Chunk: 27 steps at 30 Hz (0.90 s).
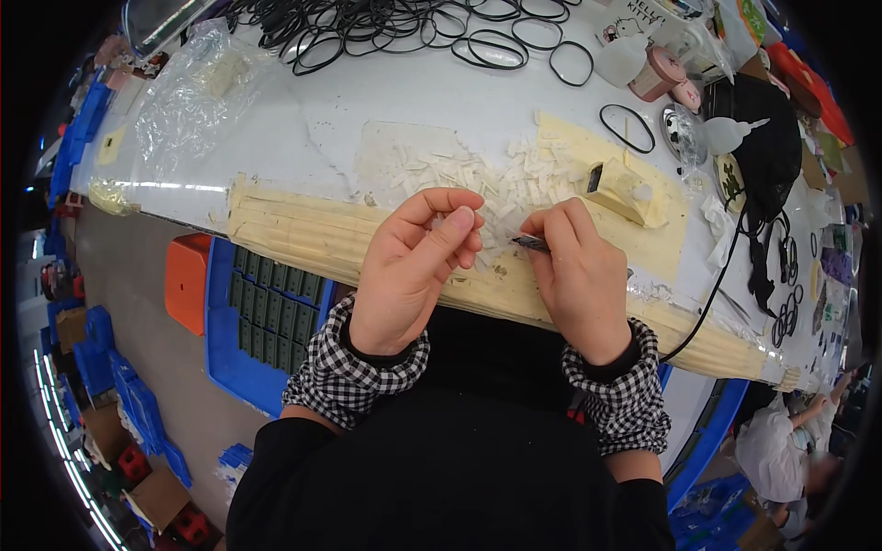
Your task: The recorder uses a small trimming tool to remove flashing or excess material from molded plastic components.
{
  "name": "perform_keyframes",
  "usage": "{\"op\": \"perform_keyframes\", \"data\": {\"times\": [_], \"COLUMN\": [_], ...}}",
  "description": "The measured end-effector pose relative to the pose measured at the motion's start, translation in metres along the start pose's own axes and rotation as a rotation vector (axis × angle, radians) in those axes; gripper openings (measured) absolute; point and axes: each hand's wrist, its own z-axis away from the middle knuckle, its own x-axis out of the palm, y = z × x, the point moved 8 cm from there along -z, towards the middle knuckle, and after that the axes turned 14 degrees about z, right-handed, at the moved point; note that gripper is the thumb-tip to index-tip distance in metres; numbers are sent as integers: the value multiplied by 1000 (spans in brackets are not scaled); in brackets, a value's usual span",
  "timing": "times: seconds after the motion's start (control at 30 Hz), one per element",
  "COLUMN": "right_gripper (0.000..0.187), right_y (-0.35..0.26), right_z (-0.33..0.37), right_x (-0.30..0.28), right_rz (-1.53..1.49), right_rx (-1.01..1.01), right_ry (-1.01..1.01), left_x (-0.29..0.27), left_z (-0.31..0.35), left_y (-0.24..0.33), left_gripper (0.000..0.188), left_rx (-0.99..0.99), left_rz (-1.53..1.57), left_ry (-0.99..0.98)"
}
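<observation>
My left hand [409, 271] is closed above the bench's near edge, thumb pressed against curled fingers; a small pale bit seems to show between them, too little to name. To its right, my right hand [581, 275] grips a slim dark tool [529, 242], its end pointing toward the left hand. Most of that tool is hidden by the fingers, so its kind is unclear. Just beyond both hands lies a loose scatter of small white strips [528, 179]. A yellow-wrapped block [629, 195] sits beyond the right hand on yellow tape.
Black rubber rings [491, 48] pile up at the far side. Clear plastic bags [197, 101] lie far left. At right stand a squeeze bottle [726, 134], a pink jar [656, 73] and a black cable [726, 275]. Below left are an orange stool [188, 283] and a blue crate [218, 340] of dark-green parts.
</observation>
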Motion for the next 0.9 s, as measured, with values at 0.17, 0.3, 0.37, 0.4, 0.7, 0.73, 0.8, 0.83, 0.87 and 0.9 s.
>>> {"op": "perform_keyframes", "data": {"times": [0.17, 0.3, 0.37, 0.4, 0.7, 0.73, 0.8, 0.83, 0.87, 0.9], "right_gripper": [20, 19, 20, 19, 14, 13, 10, 8, 7, 6], "right_y": [0, -2, -3, -5, -1, -1, -2, -4, -6, -5], "right_z": [-1, 0, 3, 4, 1, 1, -1, -2, -3, -3], "right_x": [-14, -13, -5, 0, -3, -7, -14, -18, -19, -16], "right_rz": [-205, -187, -169, -145, -230, -326, -485, -548, -610, -660], "right_rx": [51, 36, 27, 16, 63, 79, 107, 118, 130, 151], "right_ry": [66, 53, 12, -4, 71, 87, 76, 49, 21, -10], "left_x": [5, 7, 0, -3, -3, 1, 11, 15, 19, 21], "left_z": [0, 0, -1, -1, 1, 2, 1, 1, 1, 0], "left_y": [-6, -1, 7, 11, 6, 3, -5, -8, -11, -10], "left_gripper": [23, 23, 22, 21, 23, 21, 21, 21, 19, 18], "left_rx": [-24, 8, 70, 100, 52, 22, -20, -41, -72, -56], "left_rz": [-41, 40, 63, 74, -45, -88, -60, -47, -35, -26], "left_ry": [-28, 9, 46, 65, 21, 45, -52, -102, -166, -183]}}
